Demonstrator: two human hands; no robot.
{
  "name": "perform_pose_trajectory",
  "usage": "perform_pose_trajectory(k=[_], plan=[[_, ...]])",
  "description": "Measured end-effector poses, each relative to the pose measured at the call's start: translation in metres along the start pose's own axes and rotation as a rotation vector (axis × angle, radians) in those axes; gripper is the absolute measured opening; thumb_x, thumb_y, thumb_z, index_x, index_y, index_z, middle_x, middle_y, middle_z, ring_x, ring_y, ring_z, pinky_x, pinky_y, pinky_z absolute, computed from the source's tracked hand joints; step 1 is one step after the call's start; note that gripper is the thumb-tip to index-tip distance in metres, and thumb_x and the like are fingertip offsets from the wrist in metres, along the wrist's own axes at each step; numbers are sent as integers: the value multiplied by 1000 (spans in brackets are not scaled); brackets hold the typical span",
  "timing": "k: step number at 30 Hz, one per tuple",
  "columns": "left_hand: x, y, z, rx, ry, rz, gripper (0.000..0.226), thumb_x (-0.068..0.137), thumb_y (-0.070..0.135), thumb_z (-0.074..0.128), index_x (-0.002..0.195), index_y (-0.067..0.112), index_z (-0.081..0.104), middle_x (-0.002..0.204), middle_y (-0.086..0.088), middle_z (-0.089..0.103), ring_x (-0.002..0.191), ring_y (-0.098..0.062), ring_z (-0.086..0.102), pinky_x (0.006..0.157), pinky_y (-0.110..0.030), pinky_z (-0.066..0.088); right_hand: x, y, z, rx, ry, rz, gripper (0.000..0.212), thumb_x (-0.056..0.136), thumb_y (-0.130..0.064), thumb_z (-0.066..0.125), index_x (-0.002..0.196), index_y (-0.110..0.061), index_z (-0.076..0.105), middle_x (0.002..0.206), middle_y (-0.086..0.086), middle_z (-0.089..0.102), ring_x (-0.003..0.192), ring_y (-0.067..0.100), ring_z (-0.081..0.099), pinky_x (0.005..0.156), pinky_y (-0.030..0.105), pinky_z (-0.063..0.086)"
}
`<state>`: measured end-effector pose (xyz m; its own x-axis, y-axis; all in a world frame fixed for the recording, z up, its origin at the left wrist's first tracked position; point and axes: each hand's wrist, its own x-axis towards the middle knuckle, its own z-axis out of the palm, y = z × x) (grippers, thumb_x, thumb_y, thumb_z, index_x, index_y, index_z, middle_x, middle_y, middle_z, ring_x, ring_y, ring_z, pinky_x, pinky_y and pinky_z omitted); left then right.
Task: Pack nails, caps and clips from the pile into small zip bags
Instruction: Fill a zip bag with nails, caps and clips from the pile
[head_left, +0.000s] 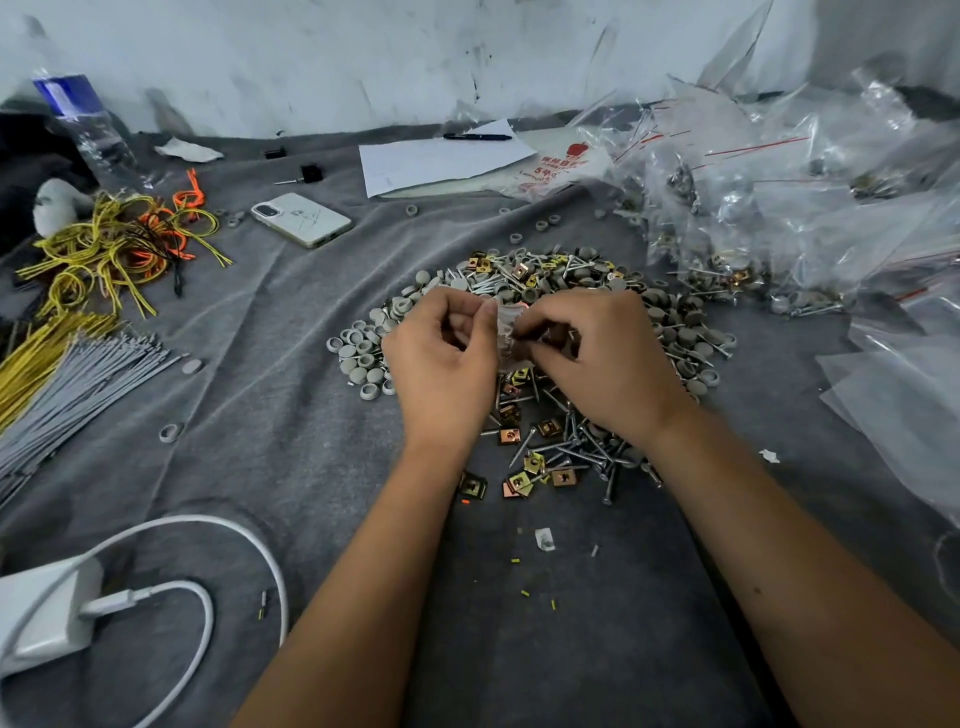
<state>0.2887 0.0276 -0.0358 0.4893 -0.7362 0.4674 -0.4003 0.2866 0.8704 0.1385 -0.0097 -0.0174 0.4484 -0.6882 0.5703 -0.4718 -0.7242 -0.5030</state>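
Both hands over the pile (524, 332) on the grey-clothed worktop (291, 426). Left hand (441, 358) and right hand (597, 353) meeting at a small clear bag (508, 332), held just above the middle of the pile. Fingers of both curled in and pinching the bag's film from either side (exact fingertip placement hidden behind the knuckles). Cannot tell whether the bag mouth is open or sealed, nor what is inside.

Judging by looks, a thin, soft, slippery bag: light when empty, bottom-heavy and floppy once filled. Best taken at the top edge, either side of the zip strip, where the film is stiffest; a pinch lower down likely to let the film slide or crumple.

Nails (582, 457) hard, thin, pointed, prone to rolling and to pricking the film; better gathered by the shanks in a bundle, heads together. Caps (358, 358) small, round, light, grey, probably plastic; easy to scoop, quick to roll off. Clips (519, 483) flat folded metal, brassy, with sharp-looking corners; likely to snag the bag mouth, so worth feeding in flat.

Filled bags (737, 218) heaped at the far right, well apart from the hands.
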Motion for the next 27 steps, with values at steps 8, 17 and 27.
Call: perform_pose_trajectory(k=[8,17,27], plan=[[5,-1,-5,12,191,-54,20,95,15,70,78,25,65,69,0,65,67,-31,66,60,-43,56,0,6,-1,-4,-50,53,11,87,-31,81,86,-22,74,79,-17,65,75,-6,61,69,5,39],[8,-2,-8,-28,284,-130,13,94,17,71,82,13,70,73,-8,69,70,-34,69,67,-50,59,-1,9,1,-143,-418,36,17,82,-30,83,96,-33,73,92,-20,59,87,5,58,77,28,47],[9,1,-9,-16,277,-164,13,95,16,71,82,15,69,76,-11,71,73,-34,70,71,-51,59,-3,0,7,-216,-465,10,4,98,-30,63,98,-27,65,103,-13,59,99,13,59,89,40,52]])
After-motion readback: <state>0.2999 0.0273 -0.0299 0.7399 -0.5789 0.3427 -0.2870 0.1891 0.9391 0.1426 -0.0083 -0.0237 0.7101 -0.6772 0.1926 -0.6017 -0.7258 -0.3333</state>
